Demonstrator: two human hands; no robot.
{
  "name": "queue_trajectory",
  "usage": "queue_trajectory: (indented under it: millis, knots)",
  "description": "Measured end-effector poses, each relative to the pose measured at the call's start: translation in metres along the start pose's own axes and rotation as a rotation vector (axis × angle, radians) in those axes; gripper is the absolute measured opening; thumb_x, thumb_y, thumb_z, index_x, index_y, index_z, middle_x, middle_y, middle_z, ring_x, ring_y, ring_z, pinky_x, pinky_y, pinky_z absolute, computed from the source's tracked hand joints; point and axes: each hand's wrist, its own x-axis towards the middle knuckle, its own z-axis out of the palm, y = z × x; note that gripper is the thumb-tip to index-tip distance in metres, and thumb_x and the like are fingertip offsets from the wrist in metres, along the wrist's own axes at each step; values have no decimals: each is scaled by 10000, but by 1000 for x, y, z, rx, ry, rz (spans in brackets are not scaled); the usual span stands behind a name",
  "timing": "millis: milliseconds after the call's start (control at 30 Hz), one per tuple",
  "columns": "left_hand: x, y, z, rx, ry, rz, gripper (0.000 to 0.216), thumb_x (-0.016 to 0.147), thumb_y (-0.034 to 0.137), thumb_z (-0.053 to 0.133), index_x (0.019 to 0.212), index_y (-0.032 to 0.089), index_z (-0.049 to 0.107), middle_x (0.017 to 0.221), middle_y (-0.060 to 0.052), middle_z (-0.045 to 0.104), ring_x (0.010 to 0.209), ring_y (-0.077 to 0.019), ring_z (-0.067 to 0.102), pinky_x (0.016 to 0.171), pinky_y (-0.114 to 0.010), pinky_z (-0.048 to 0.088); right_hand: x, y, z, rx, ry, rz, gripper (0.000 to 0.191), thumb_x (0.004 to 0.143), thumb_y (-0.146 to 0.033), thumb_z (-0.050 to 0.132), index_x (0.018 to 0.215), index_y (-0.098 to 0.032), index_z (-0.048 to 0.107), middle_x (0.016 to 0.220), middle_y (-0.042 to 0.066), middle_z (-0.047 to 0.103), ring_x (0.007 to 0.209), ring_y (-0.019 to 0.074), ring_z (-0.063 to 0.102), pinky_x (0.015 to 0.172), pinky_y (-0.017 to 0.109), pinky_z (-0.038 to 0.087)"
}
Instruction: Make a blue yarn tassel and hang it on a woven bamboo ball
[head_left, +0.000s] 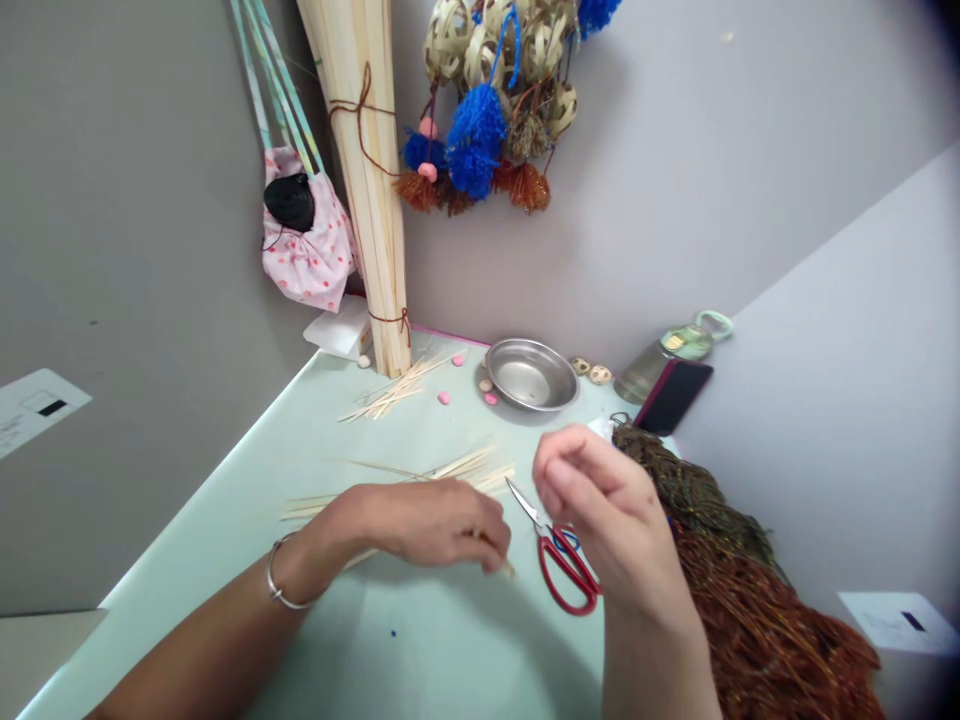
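My left hand (442, 522), a silver bangle at its wrist, is closed low over the table (450, 650), its knuckles upward. A small straw-coloured end of a strip (508, 570) pokes out below its fingertips; the rest is hidden in the hand. To the right, my right hand (600, 490) is raised with thumb and fingers pinched together. Whatever lies in that pinch, if anything, does not show. Red-handled scissors (566, 580) lie between the hands, partly behind my right hand. Thin pale strips (457, 465) lie loose just beyond my left hand.
A steel bowl (532, 375) stands at the back near pink beads (444, 398). A tied bundle of strips (375, 200) leans in the corner. Brown yarn (772, 580) is heaped at right, by a phone (673, 396) and a bottle (660, 360). Tasselled woven balls (495, 100) hang above.
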Motion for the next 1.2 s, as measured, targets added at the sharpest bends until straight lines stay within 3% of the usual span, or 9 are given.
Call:
queue_trajectory:
  millis: [67,233,333,400,567,667,767,1000,1200]
  knots:
    - [-3,11,-3,-226,-95,66,181,898,255,536,783,228,672,818,-42,635,735,-158,570,710,-274,459,12,15,-1,28,156,24,154,940,-322,558,838,-207,553,601,-62,407,484,78,313,420,205,231]
    - [-1,3,-8,-921,571,51,225,900,302,564,733,170,636,683,22,447,523,-61,314,579,-212,381,24,23,14,-18,161,12,154,951,-344,523,861,-219,522,617,-63,418,493,81,310,442,211,234]
    - [7,-10,-4,-1221,731,35,216,904,249,564,730,133,620,721,31,431,496,-32,210,556,-181,371,17,20,21,-258,306,-120,94,970,-307,477,979,-228,526,656,-47,466,562,105,424,514,227,329]
    - [10,-15,-3,-1266,791,27,199,895,222,576,726,124,614,734,24,445,503,-29,234,563,-176,380,12,20,21,-405,307,-178,151,972,-270,460,1110,-233,509,649,-50,469,551,116,445,532,239,355]
    - [10,-13,-5,-1192,814,10,213,893,235,575,712,125,600,700,28,445,498,-32,264,560,-189,383,13,32,17,-838,173,-366,304,965,-241,480,1261,-236,552,765,12,623,560,127,521,568,255,399]
    - [10,-12,-3,-1118,799,-1,212,896,251,571,727,127,605,672,35,432,496,-33,277,571,-192,379,18,40,21,-941,153,-335,327,969,-279,489,1279,-212,569,798,42,672,589,140,567,587,254,405]
    - [11,-13,-1,-1041,808,-47,232,893,288,569,721,135,599,654,37,411,512,-45,291,582,-199,372,21,44,28,-893,159,-248,271,963,-281,507,1198,-215,625,819,43,693,596,139,574,593,252,402]
    - [6,-13,-7,-629,830,-96,252,907,354,531,738,169,563,598,43,390,556,-89,344,594,-229,343,15,21,29,-395,163,-176,115,909,-256,610,848,-222,701,724,-10,552,623,126,488,570,246,402]
    - [3,-2,-4,-21,883,-124,227,934,335,483,805,181,590,773,0,561,718,-125,491,683,-250,367,3,-1,32,-612,55,-245,131,923,-200,574,889,-223,698,828,29,534,818,179,526,727,318,447]
